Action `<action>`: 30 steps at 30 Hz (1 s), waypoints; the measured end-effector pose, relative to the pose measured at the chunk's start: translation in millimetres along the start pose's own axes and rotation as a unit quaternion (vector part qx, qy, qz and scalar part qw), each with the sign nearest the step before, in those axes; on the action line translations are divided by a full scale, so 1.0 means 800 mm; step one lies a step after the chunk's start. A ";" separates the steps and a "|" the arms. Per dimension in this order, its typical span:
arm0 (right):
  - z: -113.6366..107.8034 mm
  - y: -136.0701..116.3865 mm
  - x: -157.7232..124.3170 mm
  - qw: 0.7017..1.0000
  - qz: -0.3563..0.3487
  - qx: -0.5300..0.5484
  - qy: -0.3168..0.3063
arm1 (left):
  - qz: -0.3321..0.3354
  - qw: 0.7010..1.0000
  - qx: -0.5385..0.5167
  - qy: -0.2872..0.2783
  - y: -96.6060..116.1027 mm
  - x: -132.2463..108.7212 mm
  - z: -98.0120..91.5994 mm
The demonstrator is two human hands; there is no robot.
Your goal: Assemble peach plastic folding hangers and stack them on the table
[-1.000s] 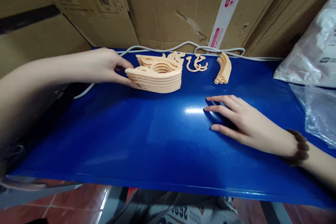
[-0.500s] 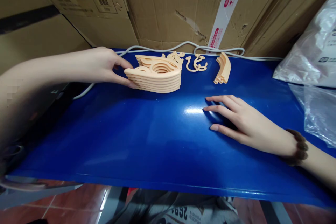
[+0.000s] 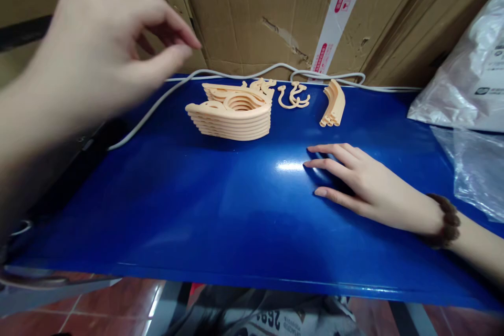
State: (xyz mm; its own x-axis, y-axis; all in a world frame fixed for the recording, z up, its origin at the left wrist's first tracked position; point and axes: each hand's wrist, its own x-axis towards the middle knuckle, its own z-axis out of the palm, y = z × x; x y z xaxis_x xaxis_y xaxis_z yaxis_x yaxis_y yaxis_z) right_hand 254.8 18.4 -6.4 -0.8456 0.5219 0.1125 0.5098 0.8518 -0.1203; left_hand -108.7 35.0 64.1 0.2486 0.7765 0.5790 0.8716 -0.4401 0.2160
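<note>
My left hand [image 3: 106, 47] is raised, blurred, in the upper left, its thumb and forefinger tips close together and nothing visible between them. Below and to its right, a stack of peach plastic pieces [image 3: 232, 121] stands on the blue table [image 3: 220, 215]. Behind it are smaller peach parts, and to the right several curved hook pieces [image 3: 293, 98] lie loose. Further right sits a bundle of curved peach pieces [image 3: 334, 105]. My right hand [image 3: 362, 184], with a brown band at the wrist, rests on the table, fingers spread and holding nothing.
Cardboard boxes [image 3: 244, 16] stand along the back edge. A white cable [image 3: 157, 102] runs behind the pieces and down the left side. Clear plastic bags [image 3: 464, 73] lie at the right. The table's front edge [image 3: 252, 281] crosses the bottom.
My left hand has let go of the peach stack and moved up and to the left. The stack and my right hand have stayed in place.
</note>
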 end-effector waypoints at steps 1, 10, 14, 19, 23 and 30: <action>0.000 0.000 0.000 1.000 -0.002 0.000 0.000 | 0.028 0.999 0.033 0.002 0.020 -0.001 0.005; -0.020 0.035 -0.005 0.988 0.110 -0.025 0.109 | 0.237 0.961 0.046 -0.133 0.148 -0.050 0.114; -0.028 0.053 -0.008 0.965 0.210 -0.020 0.155 | 0.196 0.959 0.012 -0.204 0.141 -0.053 0.140; -0.032 0.070 0.002 0.946 0.281 0.018 0.163 | 0.184 0.959 -0.029 -0.216 0.132 -0.058 0.146; -0.037 0.089 0.023 0.934 0.317 -0.003 0.162 | 0.186 0.957 -0.034 -0.219 0.131 -0.060 0.145; -0.044 0.111 0.072 0.896 0.438 -0.017 0.078 | 0.188 0.956 -0.031 -0.224 0.131 -0.058 0.145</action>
State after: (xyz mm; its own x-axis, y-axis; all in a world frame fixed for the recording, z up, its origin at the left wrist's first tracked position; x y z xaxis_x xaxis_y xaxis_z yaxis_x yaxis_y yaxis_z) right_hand 257.0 125.7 24.3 -0.0883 0.9880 0.1271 0.9733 0.1128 -0.2001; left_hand 19.8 5.1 -31.4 0.7081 0.6668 0.2322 0.6614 -0.7415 0.1127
